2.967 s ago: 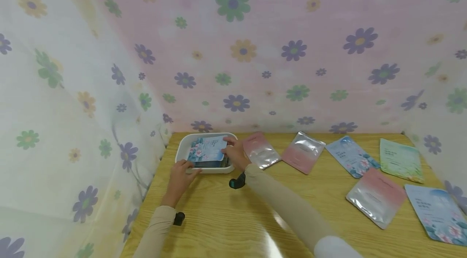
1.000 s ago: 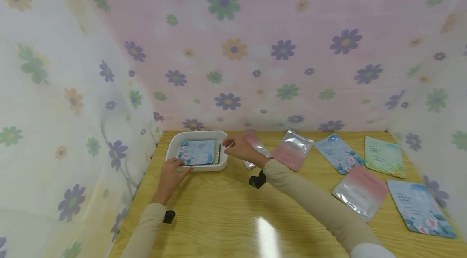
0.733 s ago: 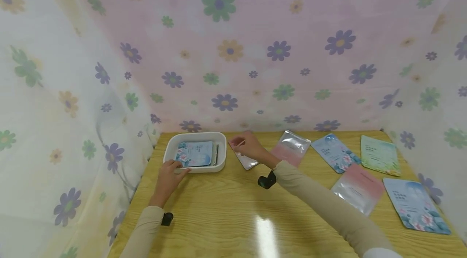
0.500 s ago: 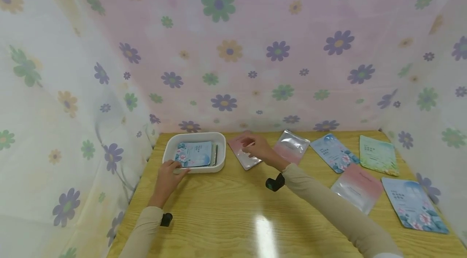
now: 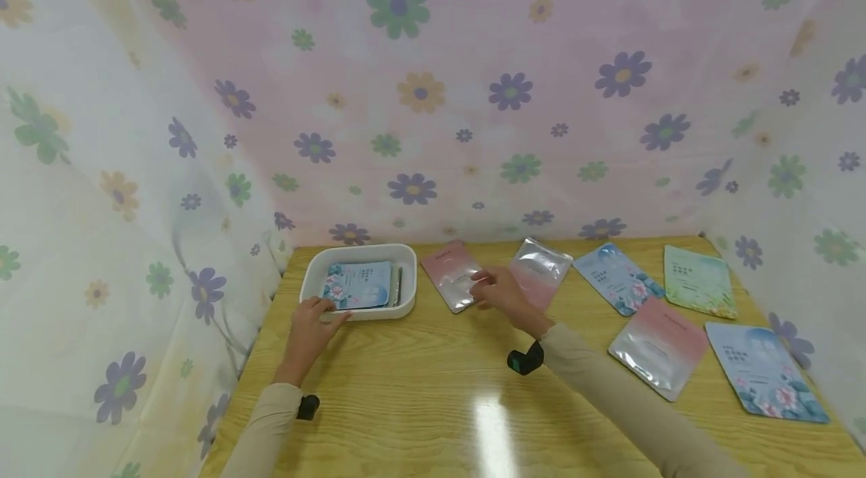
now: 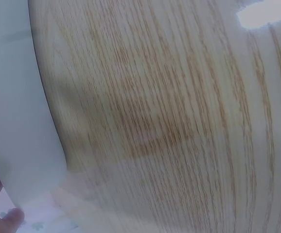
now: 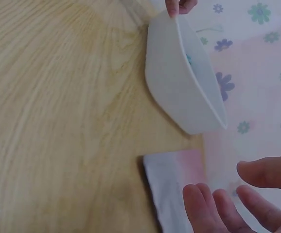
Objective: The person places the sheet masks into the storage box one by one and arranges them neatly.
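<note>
At nine o'clock on the wooden surface (image 5: 419, 395) sits a white tray (image 5: 408, 296) with a stack of sachets inside, a blue floral sachet (image 5: 358, 285) on top. The left hand (image 5: 307, 329) grips the tray's near rim, thumb over the edge. Just beside the tray, toward three o'clock, lies a pink and silver sachet (image 5: 451, 274); the right hand (image 5: 502, 295) hovers at its three o'clock edge, fingers (image 7: 213, 208) loosely spread, holding nothing. Further toward three o'clock lie another pink and silver sachet (image 5: 544, 267), a blue sachet (image 5: 617, 277) and a green sachet (image 5: 699, 281)
</note>
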